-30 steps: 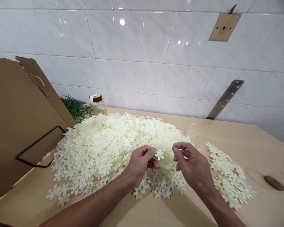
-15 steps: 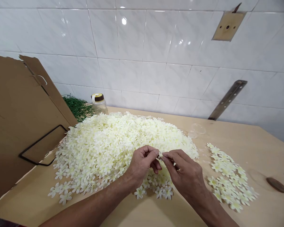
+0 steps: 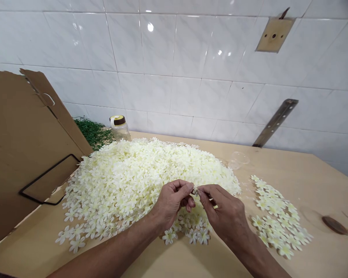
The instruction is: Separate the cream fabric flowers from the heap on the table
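Note:
A big heap of pale yellow-white artificial flowers (image 3: pixel 127 173) covers the middle of the table. Over its front edge my left hand (image 3: pixel 174 200) and my right hand (image 3: pixel 224 206) meet at the fingertips. Between them is a small pale artificial flower (image 3: pixel 195 190), mostly hidden by the fingers. Thumb and forefinger of my left hand pinch one side of it. My right hand's thumb and forefinger close on the other side. A smaller, flatter group of the same flowers (image 3: pixel 281 220) lies right of my right hand.
At left stands a cardboard box (image 3: pixel 26 143) with a black wire frame (image 3: pixel 46 173) against it. Behind the heap are a clear bottle (image 3: pixel 120 129) and green plastic stems (image 3: pixel 94 133). A dark oval object (image 3: pixel 335 225) lies at right; a metal bracket (image 3: pixel 275 122) leans against the tiled wall.
The whole view has shifted slightly, so things sit a little further left. Both hands stay together at the small flower, which shows a bit more between the fingertips.

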A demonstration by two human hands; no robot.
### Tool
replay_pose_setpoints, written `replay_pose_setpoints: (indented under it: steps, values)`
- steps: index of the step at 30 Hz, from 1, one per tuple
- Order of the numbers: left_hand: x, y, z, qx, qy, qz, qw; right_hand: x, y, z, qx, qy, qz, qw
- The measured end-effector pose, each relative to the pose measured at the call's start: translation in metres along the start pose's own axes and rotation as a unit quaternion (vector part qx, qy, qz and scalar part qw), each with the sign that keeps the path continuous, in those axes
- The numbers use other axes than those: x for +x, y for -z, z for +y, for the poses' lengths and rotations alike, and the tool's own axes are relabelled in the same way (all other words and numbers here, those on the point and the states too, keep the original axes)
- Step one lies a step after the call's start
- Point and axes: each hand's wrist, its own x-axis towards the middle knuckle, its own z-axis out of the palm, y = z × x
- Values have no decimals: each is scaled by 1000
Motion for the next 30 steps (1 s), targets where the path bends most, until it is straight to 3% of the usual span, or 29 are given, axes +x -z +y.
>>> replay_pose_setpoints:
  steps: [21, 26, 30]
  values:
    - [0, 1, -4, -13, -1, 6, 1000, -3, -12, 6, -32, 2, 18, 999]
    - [-1, 1, -2, -16, 0, -10, 1000, -3, -11, 4, -32, -24, 28, 999]
    - [-1, 1, -2, -29, 11, -16, 999, -2, -9, 2, -6, -92, 9, 996]
